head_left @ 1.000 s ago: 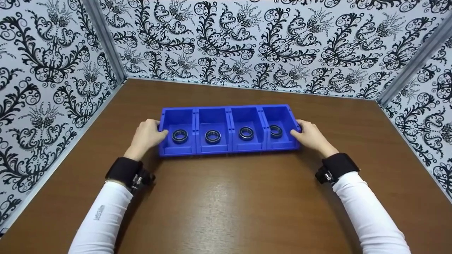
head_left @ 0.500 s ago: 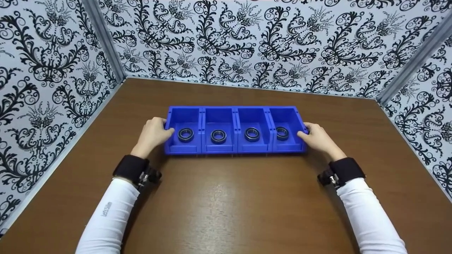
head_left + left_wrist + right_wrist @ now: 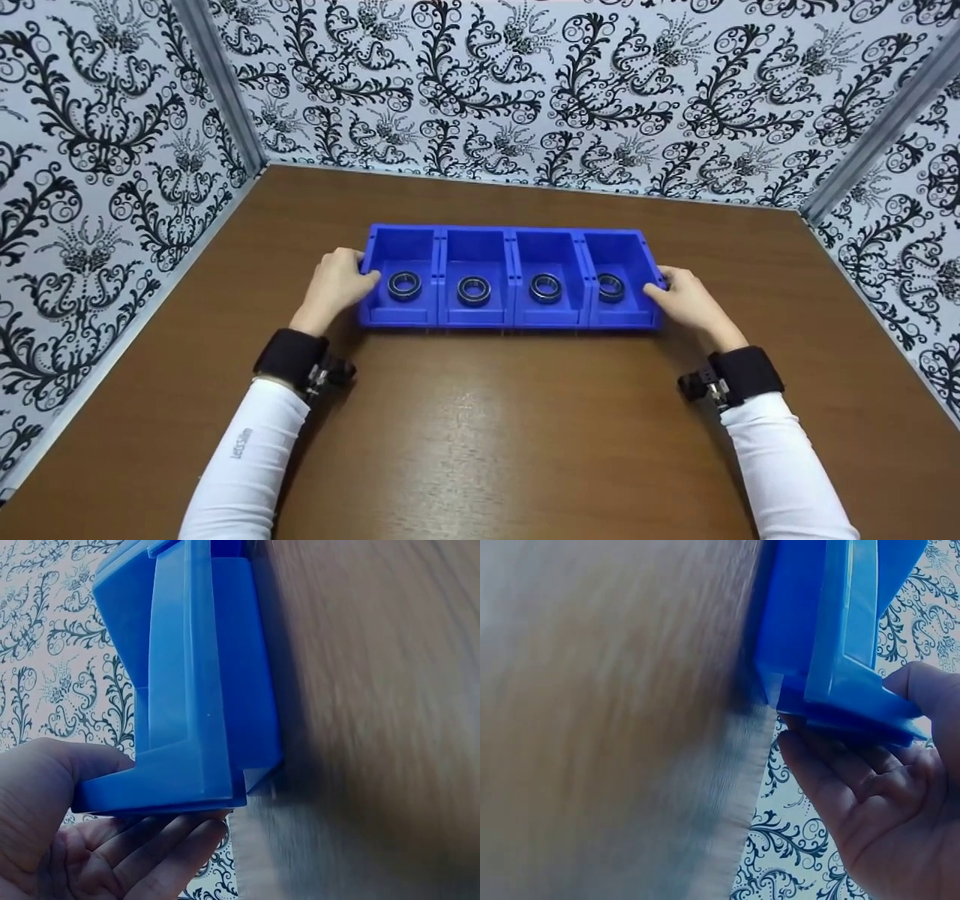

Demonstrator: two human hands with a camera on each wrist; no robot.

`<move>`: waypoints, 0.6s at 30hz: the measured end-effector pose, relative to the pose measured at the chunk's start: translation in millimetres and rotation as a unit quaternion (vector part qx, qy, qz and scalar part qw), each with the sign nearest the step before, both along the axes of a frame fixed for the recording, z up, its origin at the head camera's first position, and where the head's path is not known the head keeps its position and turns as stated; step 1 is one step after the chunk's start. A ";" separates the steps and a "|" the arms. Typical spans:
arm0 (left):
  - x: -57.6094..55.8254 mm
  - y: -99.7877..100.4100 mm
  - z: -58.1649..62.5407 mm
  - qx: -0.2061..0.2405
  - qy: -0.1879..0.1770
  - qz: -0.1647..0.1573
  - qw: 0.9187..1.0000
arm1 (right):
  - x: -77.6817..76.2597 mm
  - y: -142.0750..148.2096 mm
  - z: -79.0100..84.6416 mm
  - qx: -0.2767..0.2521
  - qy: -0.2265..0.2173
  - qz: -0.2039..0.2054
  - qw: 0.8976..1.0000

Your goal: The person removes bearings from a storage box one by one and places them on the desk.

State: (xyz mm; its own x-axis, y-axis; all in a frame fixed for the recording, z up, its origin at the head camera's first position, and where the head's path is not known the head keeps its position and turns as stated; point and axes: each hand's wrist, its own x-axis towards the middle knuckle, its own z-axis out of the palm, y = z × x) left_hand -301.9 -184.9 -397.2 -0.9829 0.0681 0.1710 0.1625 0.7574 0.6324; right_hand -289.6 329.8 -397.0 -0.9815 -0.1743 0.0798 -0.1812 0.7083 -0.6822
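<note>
A blue plastic bin row (image 3: 472,318) with several compartments lies across the middle of the table. In each compartment rests a dark ring-shaped bearing; the leftmost bearing (image 3: 404,286) and the rightmost bearing (image 3: 610,288) are by the hands. My left hand (image 3: 336,286) grips the left end wall, thumb over the rim; in the left wrist view, its fingers lie along the wall's outer side. At the opposite end, my right hand (image 3: 690,301) pinches the right wall the same way, thumb inside. Whether the bin row touches the table or is slightly raised, I cannot tell.
The brown wooden table (image 3: 465,435) extends in front of the bin row and to both sides. Behind it stands a patterned wall panel (image 3: 480,90), with more panels at left and right joined by grey corner posts (image 3: 221,82).
The bin row has shifted to the right with both hands holding its ends. Its right end has come slightly nearer, so it has turned a little. The bearings stay in their compartments.
</note>
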 end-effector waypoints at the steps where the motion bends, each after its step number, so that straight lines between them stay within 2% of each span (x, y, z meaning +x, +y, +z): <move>1: -0.3 0.9 -0.1 0.001 0.003 -0.001 1.000 | 1.1 0.5 -0.3 0.000 0.001 -0.003 1.000; 11: -1.7 4.7 -1.6 -0.002 -0.009 0.006 1.000 | 7.3 3.3 -2.5 0.005 0.008 -0.016 1.000; 18: -3.2 7.7 -1.0 0.000 -0.008 0.001 1.000 | 12.1 5.9 -1.9 0.008 0.008 -0.015 1.000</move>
State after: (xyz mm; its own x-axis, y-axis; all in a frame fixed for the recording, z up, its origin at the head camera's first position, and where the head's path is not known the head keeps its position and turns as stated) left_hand -305.1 -177.2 -398.1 -0.9856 0.0671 0.1549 0.1513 0.7580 0.6345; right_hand -277.4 335.7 -398.9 -0.9849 -0.1464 0.0925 -0.1704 0.7246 -0.6678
